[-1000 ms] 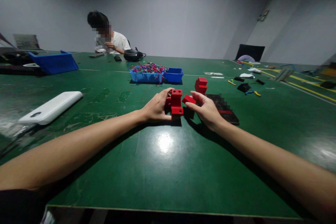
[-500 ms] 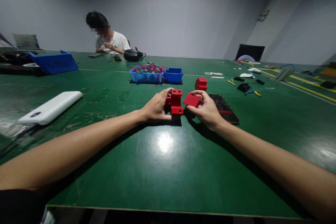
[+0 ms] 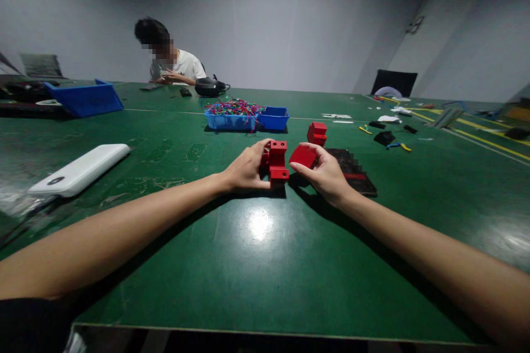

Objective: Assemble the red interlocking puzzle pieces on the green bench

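Observation:
My left hand point(image 3: 250, 166) is closed around a red notched block with round holes point(image 3: 279, 161), held upright at the table surface. Thumb and fingers grip its left side and cover part of it. Just to the right, my right hand point(image 3: 325, 171) pinches a flat-faced red piece point(image 3: 302, 157) between thumb and fingers, raised and tilted. A small gap separates the two red parts. Behind my right hand stands another red block point(image 3: 317, 133), touched by neither hand.
A dark flat case point(image 3: 351, 168) lies right of my right hand. Farther back are a blue bin of wires point(image 3: 232, 120) and a darker blue bin point(image 3: 274, 119). A white power bank point(image 3: 83, 168) lies left; pliers point(image 3: 399, 146) lie right. A person point(image 3: 178, 66) sits across the table.
The red piece in my right hand has tilted slightly, with my thumb shifted a little up its edge. My left hand and its block stay almost still.

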`<state>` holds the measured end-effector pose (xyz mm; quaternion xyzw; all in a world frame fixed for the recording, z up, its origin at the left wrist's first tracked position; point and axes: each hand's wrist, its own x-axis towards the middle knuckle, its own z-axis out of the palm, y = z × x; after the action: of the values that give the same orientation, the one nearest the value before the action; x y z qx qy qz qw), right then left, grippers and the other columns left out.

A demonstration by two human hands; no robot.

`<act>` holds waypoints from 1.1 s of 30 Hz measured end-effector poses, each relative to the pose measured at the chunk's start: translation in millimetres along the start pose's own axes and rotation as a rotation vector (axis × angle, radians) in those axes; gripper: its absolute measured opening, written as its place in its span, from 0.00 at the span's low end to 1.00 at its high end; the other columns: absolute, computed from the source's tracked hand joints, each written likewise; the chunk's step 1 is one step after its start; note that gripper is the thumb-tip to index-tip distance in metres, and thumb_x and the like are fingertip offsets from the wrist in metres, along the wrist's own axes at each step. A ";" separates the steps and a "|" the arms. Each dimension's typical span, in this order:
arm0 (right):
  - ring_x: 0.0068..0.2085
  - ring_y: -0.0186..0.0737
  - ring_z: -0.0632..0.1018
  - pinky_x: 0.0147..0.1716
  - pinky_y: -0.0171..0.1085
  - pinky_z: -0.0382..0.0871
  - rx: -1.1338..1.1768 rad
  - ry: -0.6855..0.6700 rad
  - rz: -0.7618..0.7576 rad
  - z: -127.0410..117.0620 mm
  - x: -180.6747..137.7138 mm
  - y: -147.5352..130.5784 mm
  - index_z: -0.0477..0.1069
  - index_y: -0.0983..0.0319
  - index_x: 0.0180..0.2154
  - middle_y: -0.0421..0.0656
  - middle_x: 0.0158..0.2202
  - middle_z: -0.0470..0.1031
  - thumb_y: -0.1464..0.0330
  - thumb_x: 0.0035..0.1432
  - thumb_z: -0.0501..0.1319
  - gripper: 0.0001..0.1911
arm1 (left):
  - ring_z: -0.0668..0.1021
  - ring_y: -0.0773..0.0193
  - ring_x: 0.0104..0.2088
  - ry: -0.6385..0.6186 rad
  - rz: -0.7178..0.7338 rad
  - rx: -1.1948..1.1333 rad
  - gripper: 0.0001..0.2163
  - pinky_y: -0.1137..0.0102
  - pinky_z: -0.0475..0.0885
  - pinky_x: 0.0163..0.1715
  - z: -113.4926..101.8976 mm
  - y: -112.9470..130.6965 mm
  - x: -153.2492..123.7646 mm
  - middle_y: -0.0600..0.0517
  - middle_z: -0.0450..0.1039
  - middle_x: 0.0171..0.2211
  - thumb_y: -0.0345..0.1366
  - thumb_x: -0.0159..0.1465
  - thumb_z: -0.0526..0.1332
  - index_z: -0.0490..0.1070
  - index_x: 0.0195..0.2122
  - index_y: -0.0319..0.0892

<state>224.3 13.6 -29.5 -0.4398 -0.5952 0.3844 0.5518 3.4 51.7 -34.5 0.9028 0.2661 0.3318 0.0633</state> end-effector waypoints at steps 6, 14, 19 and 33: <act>0.33 0.41 0.77 0.37 0.42 0.71 -0.108 -0.017 -0.074 -2.9 -0.6 2.4 0.69 0.61 0.32 0.41 0.31 0.76 0.59 0.39 0.75 0.22 | 0.73 0.43 0.55 -0.004 -0.007 0.012 0.47 0.50 0.68 0.55 0.3 -1.3 -0.9 0.34 0.64 0.58 0.51 0.51 0.70 0.47 0.65 0.38; 0.32 0.39 0.76 0.35 0.40 0.70 -0.139 -0.031 -0.142 0.4 -2.6 -1.1 0.66 0.59 0.34 0.40 0.30 0.76 0.57 0.45 0.72 0.21 | 0.72 0.43 0.56 -0.003 -0.013 0.002 0.47 0.50 0.68 0.55 -0.3 -1.6 -0.9 0.35 0.65 0.58 0.50 0.50 0.70 0.47 0.64 0.39; 0.30 0.39 0.76 0.30 0.38 0.70 -0.137 -0.053 -0.054 1.1 -3.6 0.2 0.64 0.58 0.36 0.38 0.29 0.73 0.53 0.54 0.65 0.18 | 0.73 0.44 0.55 -0.005 -0.009 0.004 0.47 0.50 0.68 0.56 0.2 -2.7 -1.1 0.36 0.64 0.59 0.50 0.51 0.70 0.46 0.65 0.40; 0.34 0.43 0.78 0.32 0.42 0.74 -0.044 0.030 0.113 0.6 -2.0 1.2 0.67 0.59 0.45 0.43 0.36 0.76 0.59 0.38 0.74 0.32 | 0.74 0.45 0.54 0.009 0.016 -0.011 0.47 0.51 0.69 0.55 -0.6 0.2 -1.4 0.36 0.65 0.58 0.49 0.50 0.71 0.46 0.65 0.41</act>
<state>223.8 12.1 -31.3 -0.4906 -0.5695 0.3949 0.5282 2.2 50.7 -34.8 0.9031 0.2572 0.3380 0.0641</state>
